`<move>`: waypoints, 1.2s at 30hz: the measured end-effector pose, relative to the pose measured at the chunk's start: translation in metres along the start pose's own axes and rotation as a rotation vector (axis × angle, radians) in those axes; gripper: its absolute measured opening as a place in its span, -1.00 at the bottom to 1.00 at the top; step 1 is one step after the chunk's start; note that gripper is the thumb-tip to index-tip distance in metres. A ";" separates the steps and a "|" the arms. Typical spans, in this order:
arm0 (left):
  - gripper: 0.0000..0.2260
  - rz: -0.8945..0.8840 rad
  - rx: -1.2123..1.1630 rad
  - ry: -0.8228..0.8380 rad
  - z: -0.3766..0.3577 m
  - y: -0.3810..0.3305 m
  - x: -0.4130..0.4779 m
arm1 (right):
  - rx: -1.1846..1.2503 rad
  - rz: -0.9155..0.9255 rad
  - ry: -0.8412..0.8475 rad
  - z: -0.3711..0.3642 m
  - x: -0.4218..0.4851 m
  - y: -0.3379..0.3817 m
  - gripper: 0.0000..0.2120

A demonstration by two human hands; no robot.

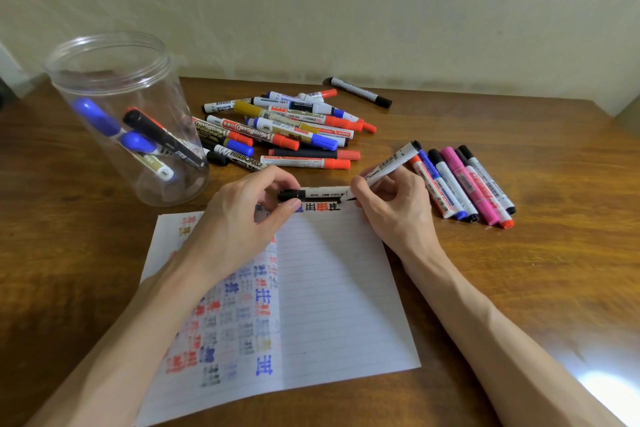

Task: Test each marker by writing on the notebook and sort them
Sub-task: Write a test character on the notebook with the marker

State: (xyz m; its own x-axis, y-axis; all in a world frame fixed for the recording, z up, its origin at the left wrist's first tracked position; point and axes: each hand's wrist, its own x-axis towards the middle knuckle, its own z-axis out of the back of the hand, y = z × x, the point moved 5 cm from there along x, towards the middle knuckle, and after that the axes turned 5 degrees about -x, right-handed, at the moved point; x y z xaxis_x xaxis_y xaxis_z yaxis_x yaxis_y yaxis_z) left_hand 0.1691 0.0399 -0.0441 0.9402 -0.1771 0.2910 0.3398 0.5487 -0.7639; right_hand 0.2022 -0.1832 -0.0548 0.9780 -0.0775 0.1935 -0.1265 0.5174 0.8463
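An open lined notebook [339, 288] lies on the wooden table, its left page full of red, blue and black test marks. A short row of fresh marks [322, 207] runs along the top of the right page. My right hand [391, 208] grips a white marker with a black end [391, 161], its black tip touching the paper just right of those marks. My left hand [242, 215] pinches the black cap end of a second white marker [322, 191] lying flat along the notebook's top edge.
A clear plastic jar [114, 107] at the left holds several markers. A loose pile of markers [284, 128] lies behind the notebook. Several sorted markers [464, 184] form a row at the right. One black-capped marker [360, 92] lies near the wall.
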 end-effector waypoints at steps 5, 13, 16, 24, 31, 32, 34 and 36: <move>-0.79 0.005 0.002 0.001 -0.001 0.001 0.000 | -0.015 0.009 0.043 -0.002 0.000 0.002 -0.90; -0.78 -0.032 -0.036 -0.019 0.003 -0.004 0.003 | 0.265 -0.093 0.008 0.006 -0.001 0.006 -0.93; -0.76 -0.040 -0.068 -0.028 0.004 -0.006 0.003 | 0.357 -0.087 0.091 0.002 -0.002 0.010 -0.93; -0.68 -0.003 -0.148 -0.025 0.003 -0.005 0.001 | 0.558 -0.073 0.262 -0.005 -0.006 0.016 -0.93; -0.71 0.035 -0.183 -0.029 0.003 -0.005 0.001 | 0.509 -0.018 0.267 -0.004 -0.008 0.020 -0.96; -0.72 0.037 -0.185 -0.026 0.003 -0.005 0.001 | 0.505 -0.005 0.276 -0.005 -0.009 0.021 -0.95; -0.73 0.036 -0.190 -0.013 0.002 -0.006 0.000 | 0.490 0.021 0.304 -0.006 -0.011 0.022 -0.92; -0.74 0.031 -0.195 0.000 0.002 -0.006 0.000 | 0.462 0.050 0.350 -0.009 -0.013 0.023 -0.87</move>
State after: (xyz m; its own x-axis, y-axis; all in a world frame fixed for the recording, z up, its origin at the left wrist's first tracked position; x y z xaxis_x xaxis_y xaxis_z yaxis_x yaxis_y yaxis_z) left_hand 0.1669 0.0381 -0.0381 0.9503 -0.1626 0.2655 0.3088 0.3856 -0.8695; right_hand 0.1884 -0.1630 -0.0421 0.9557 0.2642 0.1295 -0.1560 0.0818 0.9844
